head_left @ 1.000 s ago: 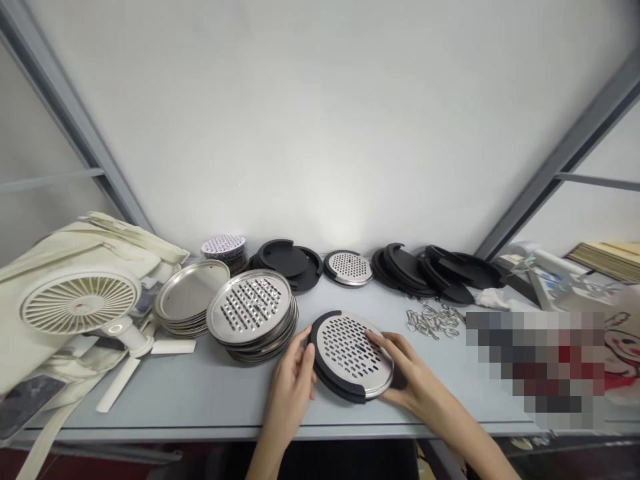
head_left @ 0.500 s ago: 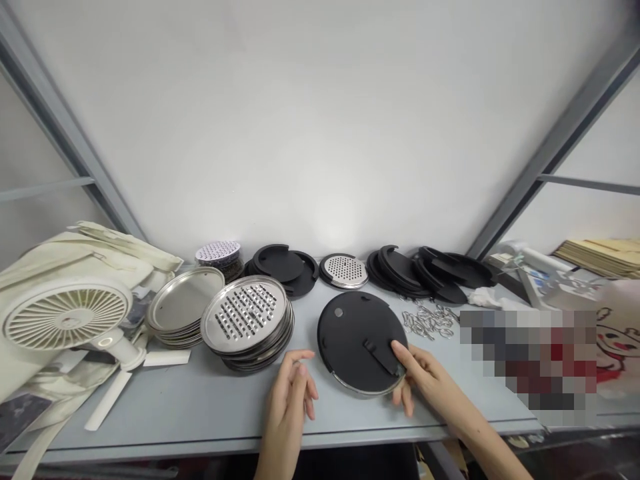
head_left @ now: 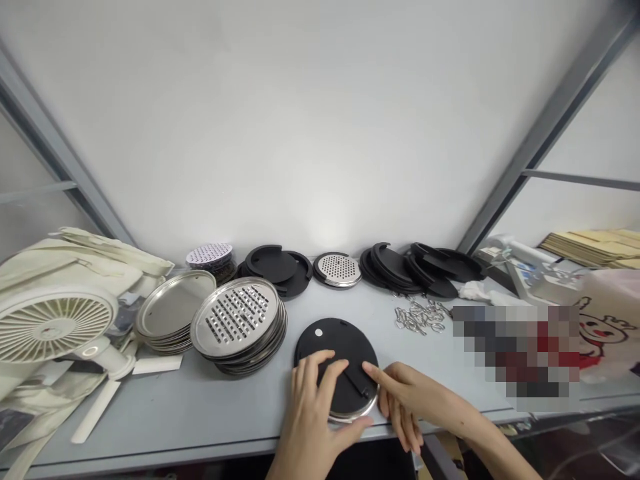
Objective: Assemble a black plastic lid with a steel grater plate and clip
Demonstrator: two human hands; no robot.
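A round black disc (head_left: 325, 340) with a silver metal rim along its near edge lies tilted close to the bench's front edge. It bears a pale round spot and a raised bar. My left hand (head_left: 315, 413) curls over it, fingertips on the black face and thumb by the metal rim. From the right, my right hand (head_left: 413, 397) grips its edge, thumb on top and fingers lower down. What lies under the disc is hidden. Left of it stands a stack of metal grater discs (head_left: 237, 319), and behind it to the right lies a heap of small metal rings or clips (head_left: 420, 317).
Plain metal discs (head_left: 175, 303) are stacked at the left, beside a white fan (head_left: 55, 327). Along the wall stand black round holders (head_left: 273, 263), a holder with a perforated metal disc (head_left: 339, 268) and more black holders (head_left: 393, 267). A cloth bag (head_left: 607, 323) sits far right.
The black disc has come nearer the front edge and slightly left. My left hand has moved from beside it onto its face. My right hand keeps its edge grip.
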